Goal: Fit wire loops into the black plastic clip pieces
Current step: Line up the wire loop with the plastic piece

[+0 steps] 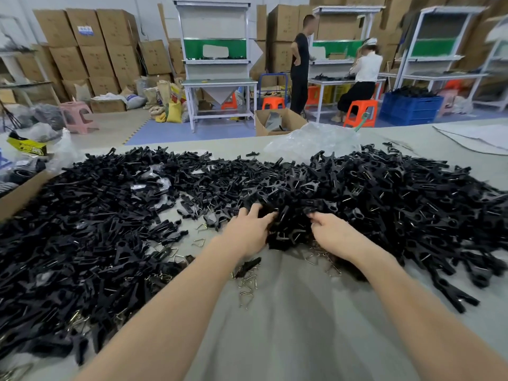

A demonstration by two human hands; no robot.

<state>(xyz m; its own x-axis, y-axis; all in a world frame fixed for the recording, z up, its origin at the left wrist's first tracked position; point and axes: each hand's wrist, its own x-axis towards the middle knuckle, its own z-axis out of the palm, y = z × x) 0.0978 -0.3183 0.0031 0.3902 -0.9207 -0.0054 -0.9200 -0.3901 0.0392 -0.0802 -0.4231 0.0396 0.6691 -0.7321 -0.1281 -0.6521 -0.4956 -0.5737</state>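
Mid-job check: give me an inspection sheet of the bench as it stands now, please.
Surface: pale table, bare patch in front of the person, the rest covered.
Job's things: black clip pieces heaped left, far and right; loose wire loops scattered on the near bare patch.
Clutter: clear plastic bag behind the heap; cardboard box at the left edge.
Grippers: left hand and right hand grip a clump of clip pieces between them at the heap's near edge.
Cables: nothing seen.
Surroundings: stacked cartons, white workbenches, a standing person and a seated person at a far bench, orange stools, blue crate.
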